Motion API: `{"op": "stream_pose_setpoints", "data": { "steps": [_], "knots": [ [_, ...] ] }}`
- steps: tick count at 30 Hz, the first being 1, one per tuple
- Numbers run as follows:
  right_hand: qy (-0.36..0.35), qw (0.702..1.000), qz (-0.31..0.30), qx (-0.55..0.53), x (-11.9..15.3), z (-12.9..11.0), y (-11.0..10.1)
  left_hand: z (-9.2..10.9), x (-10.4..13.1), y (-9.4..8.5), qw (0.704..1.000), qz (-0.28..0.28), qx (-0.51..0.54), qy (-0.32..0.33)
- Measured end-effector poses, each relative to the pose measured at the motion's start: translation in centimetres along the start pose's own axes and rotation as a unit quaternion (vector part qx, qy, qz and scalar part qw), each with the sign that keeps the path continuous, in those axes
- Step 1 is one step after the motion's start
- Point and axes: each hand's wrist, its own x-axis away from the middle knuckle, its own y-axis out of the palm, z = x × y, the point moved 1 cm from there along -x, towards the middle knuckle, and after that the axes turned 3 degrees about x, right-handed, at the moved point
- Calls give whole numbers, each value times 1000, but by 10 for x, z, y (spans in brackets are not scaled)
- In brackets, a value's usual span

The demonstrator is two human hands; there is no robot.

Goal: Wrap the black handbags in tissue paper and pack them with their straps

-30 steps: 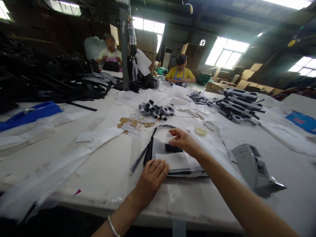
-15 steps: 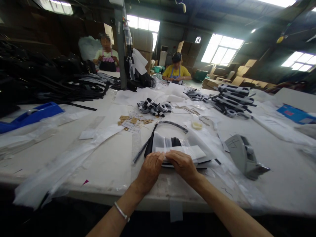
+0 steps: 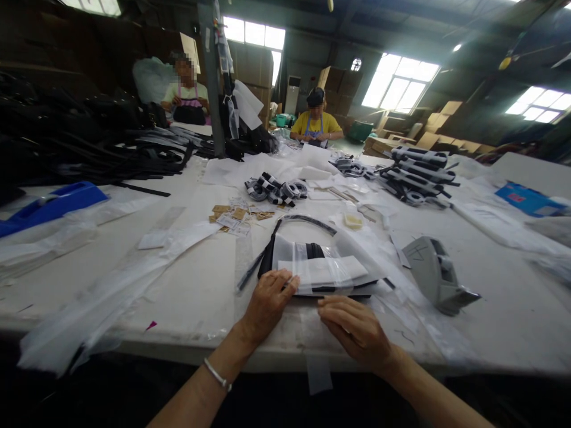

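In front of me on the table lies a black bag (image 3: pixel 266 260), partly covered by white wrapping sheets (image 3: pixel 325 270). A black strap (image 3: pixel 306 220) curves out behind it. Clear tape crosses the folded white sheet. My left hand (image 3: pixel 270 297) holds the bag's front left corner, its fingers bent over the edge. My right hand (image 3: pixel 357 330) is apart from the bag, low over the front of the table. Its fingers are curled and pressed together; what they hold, if anything, is hidden. Beside it a clear tape strip (image 3: pixel 319 375) hangs over the table edge.
A grey tape dispenser (image 3: pixel 430 273) stands at right, a blue one (image 3: pixel 53 205) at left. Paper tags (image 3: pixel 232 218), rolled grey straps (image 3: pixel 276 190) and a yellowish block (image 3: pixel 353 220) lie behind the bag. Two co-workers sit across the table. Thin white sheets lie on both sides.
My right hand has left the bag's front edge and moved down and to the right. My left hand stays at the bag's left corner. The view has shifted slightly.
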Motion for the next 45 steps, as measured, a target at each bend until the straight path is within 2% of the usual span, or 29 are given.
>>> {"op": "stream_pose_setpoints", "data": {
  "steps": [3, 5, 8, 12, 15, 20, 23, 26, 28, 31, 33, 34, 38, 39, 45],
  "knots": [
    [-4, 986, -152, 60, 31, -7, 1, 0, -2, -2, 1000, 12, -3, 6],
    [-5, 975, -199, 95, 44, -10, 11, 1, -3, -2, 1000, 9, 0, 10],
    [-18, 984, -148, 92, 46, -15, 31, 1, -3, -3, 1000, -9, 7, 11],
    [-16, 998, -54, -20, 27, -30, 53, 0, -1, -4, 1000, -12, 15, 19],
    [3, 996, -20, -82, 13, -40, 61, 0, 0, -3, 999, -12, 18, 26],
    [29, 994, -46, -95, -5, -33, 52, 0, 0, -3, 999, -18, 26, 31],
    [55, 993, -45, -91, -23, -15, 32, 3, -1, -10, 998, -32, 58, 16],
    [71, 992, -47, -96, -42, 2, 9, 7, -2, -22, 990, -77, 119, -21],
    [49, 993, -64, -82, -52, 9, -3, 10, -4, -28, 982, -98, 152, -54],
    [-24, 995, -89, -24, -62, 11, -12, 14, -7, -32, 975, -98, 177, -92],
    [-45, 993, -111, -4, -64, 12, -10, 17, -8, -29, 974, -88, 180, -103],
    [-31, 992, -123, -4, -64, 13, -8, 18, -8, -26, 975, -78, 179, -109],
    [132, 980, -152, -2, -61, 22, 3, 25, -9, -13, 973, -5, 163, -164],
    [154, 976, -154, 1, -61, 24, 4, 27, -10, -11, 970, 12, 159, -182],
    [162, 977, -123, -57, -79, 37, -3, 36, -17, -1, 959, 62, 141, -239]
  ]
}}
